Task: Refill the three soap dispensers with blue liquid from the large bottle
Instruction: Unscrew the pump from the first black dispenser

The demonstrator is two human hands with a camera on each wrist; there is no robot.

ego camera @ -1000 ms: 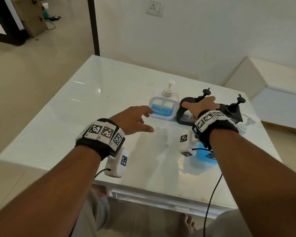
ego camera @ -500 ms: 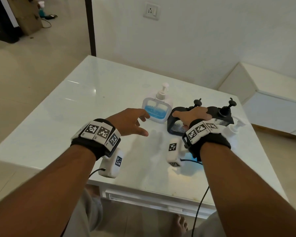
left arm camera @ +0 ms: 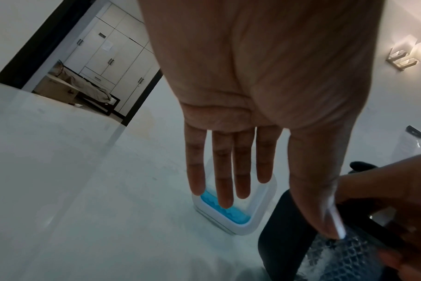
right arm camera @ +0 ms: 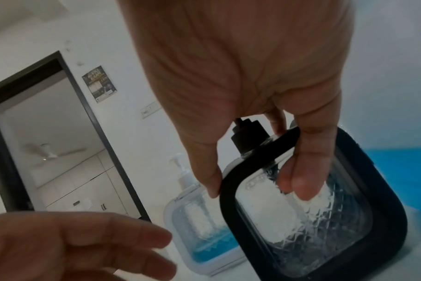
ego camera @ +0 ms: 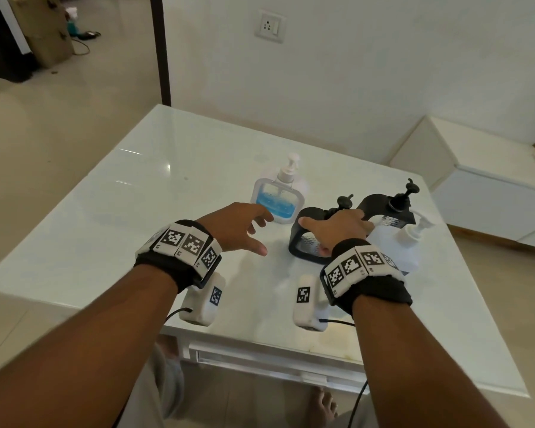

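Since a second ago the left hand [ego camera: 238, 225] had barely moved, staying spread, holding nothing, just short of the white-framed dispenser [ego camera: 277, 200] holding some blue liquid | right hand [ego camera: 340, 227] gripped the near black-framed dispenser [ego camera: 306, 242] | second black-framed dispenser [ego camera: 383, 208] behind | large bottle [ego camera: 399, 245] far right on the table [ego camera: 136, 196].

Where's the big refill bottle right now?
In the head view the large bottle stands at the table's right side, just right of the right hand and in front of the far black dispenser.
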